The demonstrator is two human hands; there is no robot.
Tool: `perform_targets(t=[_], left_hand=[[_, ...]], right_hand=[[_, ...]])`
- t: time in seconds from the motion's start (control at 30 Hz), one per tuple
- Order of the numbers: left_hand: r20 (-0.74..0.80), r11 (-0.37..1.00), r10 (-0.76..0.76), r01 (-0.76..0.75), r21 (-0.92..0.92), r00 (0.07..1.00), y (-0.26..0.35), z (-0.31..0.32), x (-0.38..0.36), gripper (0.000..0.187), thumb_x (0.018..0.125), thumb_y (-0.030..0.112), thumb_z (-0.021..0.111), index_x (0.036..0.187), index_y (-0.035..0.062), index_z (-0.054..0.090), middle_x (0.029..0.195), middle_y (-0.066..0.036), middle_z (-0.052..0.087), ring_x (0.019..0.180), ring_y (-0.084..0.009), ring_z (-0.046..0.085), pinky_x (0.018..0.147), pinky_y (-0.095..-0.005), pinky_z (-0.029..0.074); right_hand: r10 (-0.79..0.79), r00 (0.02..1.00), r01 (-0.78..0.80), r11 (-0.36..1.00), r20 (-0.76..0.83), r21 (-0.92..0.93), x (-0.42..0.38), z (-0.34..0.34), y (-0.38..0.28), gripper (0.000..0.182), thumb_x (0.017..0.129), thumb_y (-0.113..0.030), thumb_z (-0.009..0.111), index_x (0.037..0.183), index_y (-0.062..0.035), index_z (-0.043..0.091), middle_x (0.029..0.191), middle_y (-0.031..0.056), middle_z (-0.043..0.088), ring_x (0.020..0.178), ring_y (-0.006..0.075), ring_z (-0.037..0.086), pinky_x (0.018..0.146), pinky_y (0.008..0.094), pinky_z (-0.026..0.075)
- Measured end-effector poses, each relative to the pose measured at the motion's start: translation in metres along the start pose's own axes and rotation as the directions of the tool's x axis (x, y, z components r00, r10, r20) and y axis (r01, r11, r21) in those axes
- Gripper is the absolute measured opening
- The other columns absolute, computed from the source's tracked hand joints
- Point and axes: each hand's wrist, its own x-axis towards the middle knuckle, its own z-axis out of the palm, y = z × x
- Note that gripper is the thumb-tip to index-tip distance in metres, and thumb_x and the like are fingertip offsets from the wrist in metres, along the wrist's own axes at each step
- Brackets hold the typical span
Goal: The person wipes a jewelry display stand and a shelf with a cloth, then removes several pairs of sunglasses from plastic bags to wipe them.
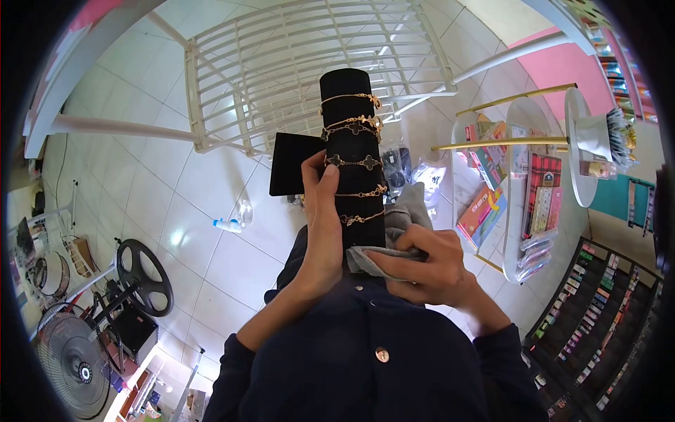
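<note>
A black bracelet display stand is held upright in front of my chest. Several gold-coloured bracelets circle its roll, among them a bracelet with dark clover charms. My left hand grips the stand from the left side, its thumb and fingertips close to the clover bracelet. The stand's flat black base sticks out to the left behind those fingers. In my right hand is a bunched grey cloth, pressed against the roll's lower end on the right.
A white wire rack stands ahead. On the right, a tiered shelf with gold posts holds boxes and packets; a dark display case sits lower right. At left are a fan, a black wheel and a plastic bottle on the tiled floor.
</note>
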Motion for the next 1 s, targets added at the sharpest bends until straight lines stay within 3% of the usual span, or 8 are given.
perform_targets(t=[0.3,0.5,0.6,0.73,0.8,0.87,0.93,1.0], left_hand=[[-0.022,1.000,0.015,-0.015,0.018,1.000,0.002,-0.001,0.002,0.030,0.091,0.037,0.030,0.110,0.0141,0.030,0.088,-0.008,0.054,0.065,-0.0158,0.060,0.055,-0.0262,0.053],[-0.032,1.000,0.010,-0.010,0.000,0.999,-0.001,-0.004,0.002,0.031,0.090,0.038,0.031,0.110,0.0135,0.030,0.090,-0.009,0.054,0.065,-0.0159,0.060,0.056,-0.0267,0.053],[0.007,1.000,-0.018,0.018,-0.012,1.000,0.003,-0.002,0.000,0.031,0.090,0.038,0.032,0.110,0.0149,0.028,0.091,-0.008,0.054,0.065,-0.0159,0.060,0.056,-0.0271,0.053],[-0.067,0.999,0.050,-0.049,0.010,0.996,0.006,-0.001,-0.002,0.036,0.090,0.040,0.030,0.109,0.0100,0.035,0.085,-0.010,0.056,0.063,-0.0173,0.060,0.054,-0.0277,0.053],[0.055,0.946,-0.273,0.278,-0.164,0.960,0.019,-0.007,-0.003,0.047,0.089,0.045,0.027,0.103,0.0032,0.045,0.076,-0.012,0.058,0.060,-0.0193,0.060,0.052,-0.0285,0.052],[0.158,0.946,-0.245,0.272,-0.178,0.957,0.025,-0.020,-0.001,0.056,0.087,0.047,0.026,0.100,-0.0013,0.051,0.068,-0.013,0.058,0.059,-0.0207,0.059,0.049,-0.0292,0.051],[0.482,0.826,-0.363,0.515,-0.229,0.797,0.031,-0.033,0.002,0.056,0.087,0.045,0.027,0.109,-0.0016,0.047,0.078,-0.017,0.059,0.057,-0.0221,0.058,0.046,-0.0305,0.050],[0.490,0.802,-0.311,0.501,-0.324,0.814,0.034,-0.030,-0.006,0.057,0.087,0.043,0.026,0.120,-0.0030,0.035,0.093,-0.021,0.051,0.054,-0.0236,0.054,0.043,-0.0314,0.048]], right_hand=[[-0.003,0.999,0.007,0.995,-0.043,0.095,-0.003,0.005,0.005,0.040,0.052,-0.007,0.064,0.092,-0.0102,0.066,0.062,0.0016,0.044,0.043,0.0118,0.044,0.038,0.0247,0.036],[0.151,0.979,-0.113,0.960,-0.136,0.257,-0.009,-0.005,0.008,0.037,0.051,-0.006,0.062,0.088,-0.0082,0.066,0.061,0.0016,0.043,0.043,0.0123,0.044,0.038,0.0250,0.034],[0.028,0.999,-0.019,0.977,-0.039,0.210,-0.004,0.003,-0.001,0.035,0.050,-0.006,0.062,0.085,-0.0068,0.067,0.059,0.0019,0.043,0.043,0.0124,0.044,0.039,0.0238,0.034],[0.145,0.988,-0.123,0.950,-0.058,0.286,-0.011,0.000,0.006,0.034,0.052,-0.006,0.063,0.086,-0.0062,0.066,0.061,0.0030,0.046,0.045,0.0136,0.045,0.041,0.0251,0.034],[0.250,0.955,-0.152,0.874,-0.159,0.462,-0.016,-0.007,0.014,0.025,0.061,-0.008,0.061,0.085,-0.0004,0.063,0.063,0.0064,0.050,0.054,0.0140,0.047,0.048,0.0249,0.035],[0.368,0.888,-0.165,0.815,-0.276,0.556,-0.022,-0.010,0.023,0.026,0.068,-0.011,0.060,0.089,0.0029,0.060,0.069,0.0082,0.051,0.063,0.0146,0.048,0.055,0.0253,0.038],[0.510,0.792,-0.193,0.730,-0.335,0.656,-0.016,-0.009,0.024,0.028,0.070,-0.012,0.059,0.092,0.0040,0.058,0.074,0.0086,0.051,0.066,0.0148,0.048,0.058,0.0258,0.038],[0.645,0.668,-0.192,0.631,-0.371,0.751,-0.012,-0.003,0.029,0.030,0.072,-0.013,0.059,0.096,0.0050,0.056,0.080,0.0090,0.052,0.068,0.0150,0.047,0.060,0.0264,0.039]])
